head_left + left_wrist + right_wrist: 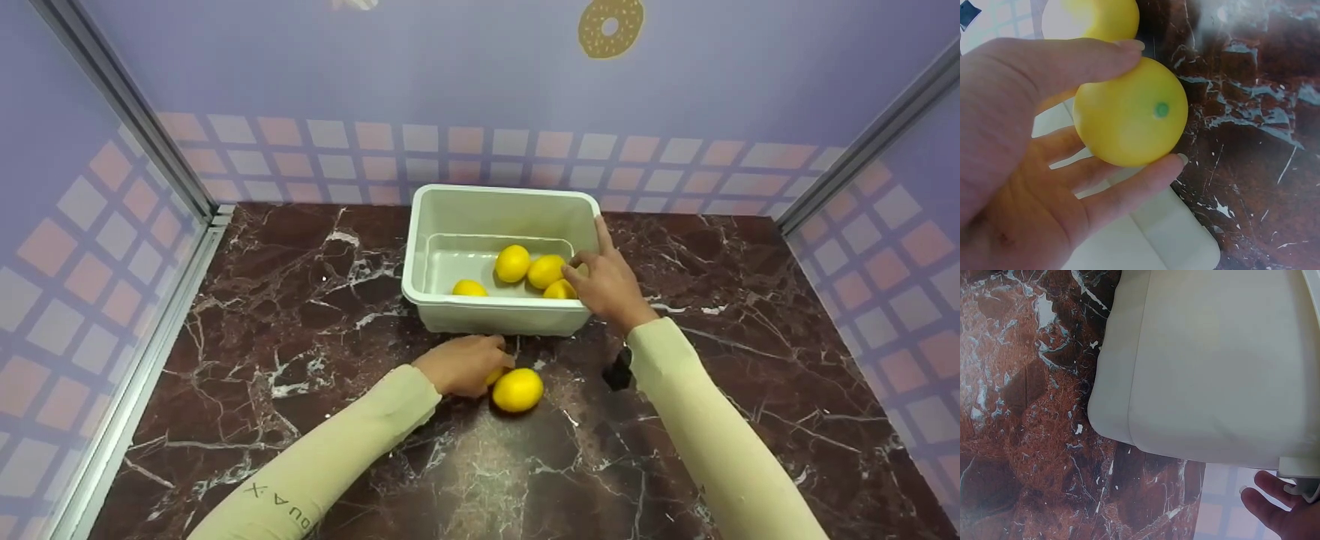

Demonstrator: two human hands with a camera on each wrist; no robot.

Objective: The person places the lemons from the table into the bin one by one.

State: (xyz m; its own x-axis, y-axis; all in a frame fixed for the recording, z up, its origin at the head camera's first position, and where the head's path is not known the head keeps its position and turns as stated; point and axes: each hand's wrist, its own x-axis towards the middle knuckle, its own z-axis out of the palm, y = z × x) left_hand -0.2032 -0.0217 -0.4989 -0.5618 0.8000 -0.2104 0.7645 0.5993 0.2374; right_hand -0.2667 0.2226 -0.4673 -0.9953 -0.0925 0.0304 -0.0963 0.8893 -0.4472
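Observation:
My left hand (466,365) is at the front of a white plastic bin (499,319). It holds a yellow lemon (1131,112) between thumb and fingers; the head view shows only a sliver of this fruit. Beside it, on the near side, a second lemon (518,390) lies on the tabletop. My right hand (606,283) grips the bin's right rim near the front corner, its fingers partly seen low in the right wrist view. Several lemons lie inside the bin, most toward the right, among them one lemon (512,263) near the middle.
The bin stands on a dark red marbled tabletop (300,420), close to the purple back wall (480,82) with its pink and white squares. Side panels (67,225) close in left and right. A small black object (619,370) is by the right wrist.

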